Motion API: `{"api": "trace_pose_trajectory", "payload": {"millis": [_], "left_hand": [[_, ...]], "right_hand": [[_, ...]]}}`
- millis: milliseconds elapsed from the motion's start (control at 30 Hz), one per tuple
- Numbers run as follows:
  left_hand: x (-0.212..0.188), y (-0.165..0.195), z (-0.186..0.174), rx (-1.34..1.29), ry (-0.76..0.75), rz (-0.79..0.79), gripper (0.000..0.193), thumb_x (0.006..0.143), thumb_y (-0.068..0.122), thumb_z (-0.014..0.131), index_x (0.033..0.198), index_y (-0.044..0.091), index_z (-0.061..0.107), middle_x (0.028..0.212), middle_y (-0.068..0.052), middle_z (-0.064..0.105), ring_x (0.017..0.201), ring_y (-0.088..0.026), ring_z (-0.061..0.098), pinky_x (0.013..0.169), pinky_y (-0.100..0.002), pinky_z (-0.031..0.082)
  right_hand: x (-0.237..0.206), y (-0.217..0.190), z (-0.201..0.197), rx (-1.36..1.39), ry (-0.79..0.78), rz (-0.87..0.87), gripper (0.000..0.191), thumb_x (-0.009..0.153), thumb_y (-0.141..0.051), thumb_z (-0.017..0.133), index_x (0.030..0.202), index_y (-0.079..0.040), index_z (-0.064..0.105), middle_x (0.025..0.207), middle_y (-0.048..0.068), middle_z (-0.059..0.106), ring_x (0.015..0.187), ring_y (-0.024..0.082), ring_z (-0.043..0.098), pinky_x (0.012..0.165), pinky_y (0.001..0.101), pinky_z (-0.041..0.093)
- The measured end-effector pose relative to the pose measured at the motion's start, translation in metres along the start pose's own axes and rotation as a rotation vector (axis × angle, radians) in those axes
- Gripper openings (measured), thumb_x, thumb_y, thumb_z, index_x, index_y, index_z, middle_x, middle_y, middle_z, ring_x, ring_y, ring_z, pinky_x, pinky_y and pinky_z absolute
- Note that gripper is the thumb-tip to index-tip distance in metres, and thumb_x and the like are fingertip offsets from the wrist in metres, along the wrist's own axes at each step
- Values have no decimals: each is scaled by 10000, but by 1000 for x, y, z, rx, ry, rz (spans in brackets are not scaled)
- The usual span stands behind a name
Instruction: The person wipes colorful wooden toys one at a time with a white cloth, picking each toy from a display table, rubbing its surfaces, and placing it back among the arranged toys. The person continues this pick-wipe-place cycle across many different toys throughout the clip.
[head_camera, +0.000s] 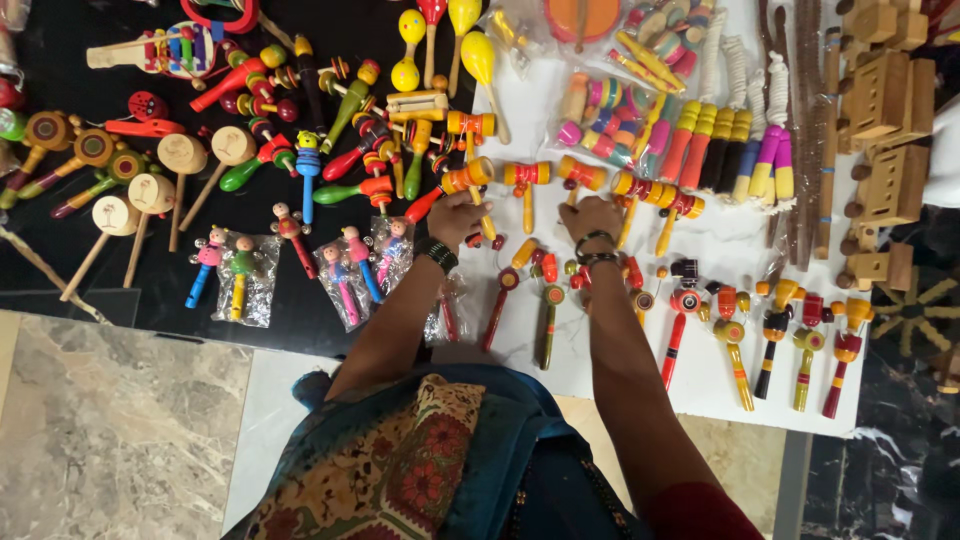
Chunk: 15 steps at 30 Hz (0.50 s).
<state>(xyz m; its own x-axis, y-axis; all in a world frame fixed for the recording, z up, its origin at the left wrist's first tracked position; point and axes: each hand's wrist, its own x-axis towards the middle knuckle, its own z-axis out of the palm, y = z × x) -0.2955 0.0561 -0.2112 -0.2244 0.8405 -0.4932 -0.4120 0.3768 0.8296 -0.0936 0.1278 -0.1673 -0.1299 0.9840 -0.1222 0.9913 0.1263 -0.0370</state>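
Note:
My left hand (456, 216) is closed around the yellow handle of a small wooden toy hammer (468, 178) with an orange and yellow head. My right hand (591, 216) grips the handle of a similar toy hammer (583, 173) just to the right. Between them lies another orange and yellow hammer (527, 176) on the white sheet (720, 250). More such hammers (655, 198) continue the row to the right. Both wrists wear dark bangles. The lower parts of both held handles are hidden by my fingers.
Painted wooden rattles (690, 300) and whistles lie in a row nearer me. Plain wooden drum toys (150, 190), bagged dolls (345, 265) and maracas (478, 55) cover the black cloth on the left. Wooden trains (885, 130) and skipping ropes (750, 130) lie at right. Marble floor (110, 420) is at lower left.

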Motion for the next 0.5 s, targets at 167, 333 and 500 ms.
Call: {"api": "trace_pose_trajectory", "payload": {"millis": [167,333,500], "left_hand": [[3,-2,-4,80,56,-13,296,794,119,862,1048,14,755,808,-47,766,654,-95,714,580,-242,602],[9,-3,-1,364,140,48,306,764,208,898,995,49,776,756,-51,756,581,-98,676,527,-254,558],[23,-2,2,648,174,238,332,717,344,890,968,142,813,795,-63,778,683,-187,718,622,-350,573]], "right_hand": [[-6,10,-6,137,-75,92,512,832,-637,692,820,-136,799,840,105,746,818,322,723,730,464,573],[-7,-27,-12,99,45,41,534,830,-670,700,809,-147,805,797,107,757,778,326,738,803,494,553],[1,-73,6,124,-121,-63,532,829,-661,697,858,-141,807,848,143,746,831,355,725,745,475,576]]}}
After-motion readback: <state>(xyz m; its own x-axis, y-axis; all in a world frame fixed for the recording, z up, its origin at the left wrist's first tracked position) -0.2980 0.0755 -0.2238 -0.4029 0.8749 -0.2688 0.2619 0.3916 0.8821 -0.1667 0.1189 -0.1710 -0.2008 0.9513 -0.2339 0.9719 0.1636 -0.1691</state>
